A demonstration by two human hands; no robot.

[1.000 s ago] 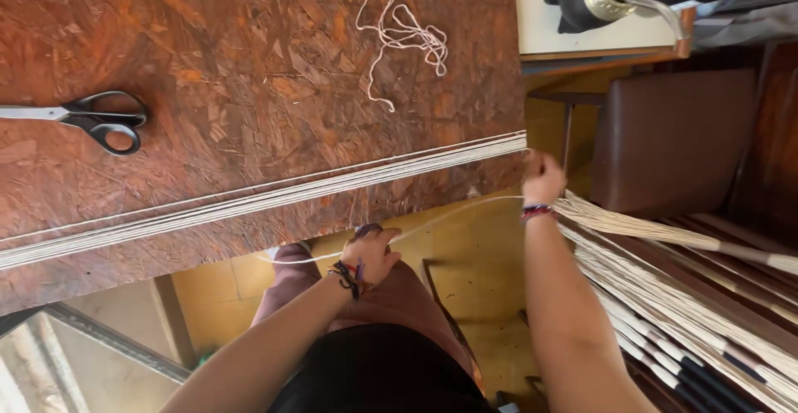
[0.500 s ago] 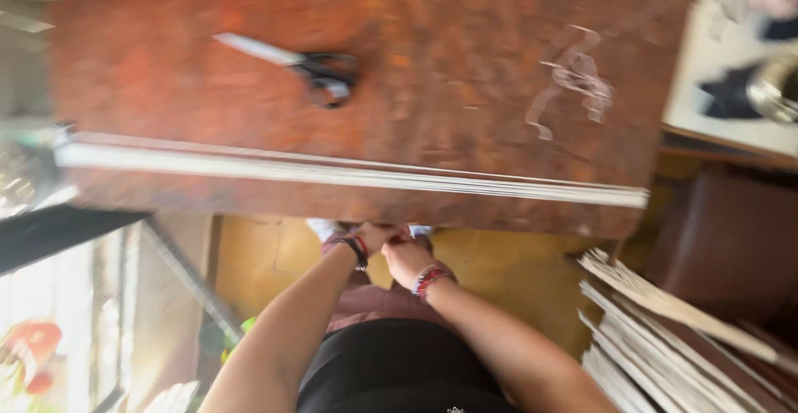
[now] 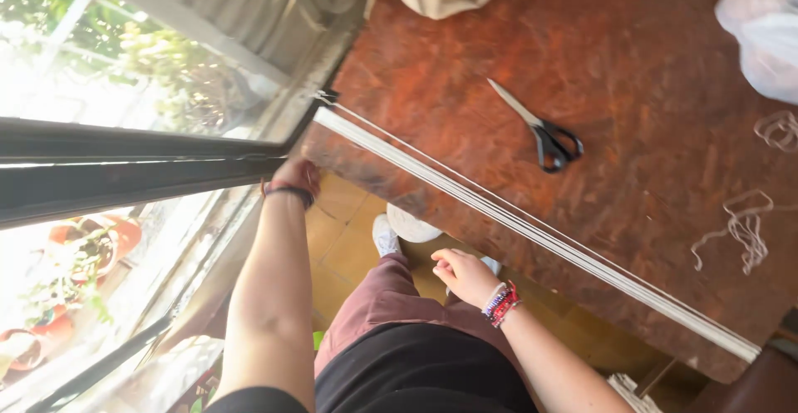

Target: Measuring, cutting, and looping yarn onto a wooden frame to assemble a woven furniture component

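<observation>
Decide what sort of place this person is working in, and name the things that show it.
Probably a home craft workspace: a worn reddish-brown chipboard table bearing black-handled scissors and a row of long thin pale sticks, beside a large window onto potted plants.

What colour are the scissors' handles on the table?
Black, with bare metal blades; the scissors show plainly in the head view, lying on the reddish-brown table.

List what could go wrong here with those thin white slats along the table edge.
1. The white slats lie right along the edge of the table and could slide off toward the floor.
2. The left hand reaches past the table's far corner by the slat ends while the right hand sits below the edge, so the long bundle may sag or bend.
3. The scissors lie close behind the slats and could be knocked.
</observation>
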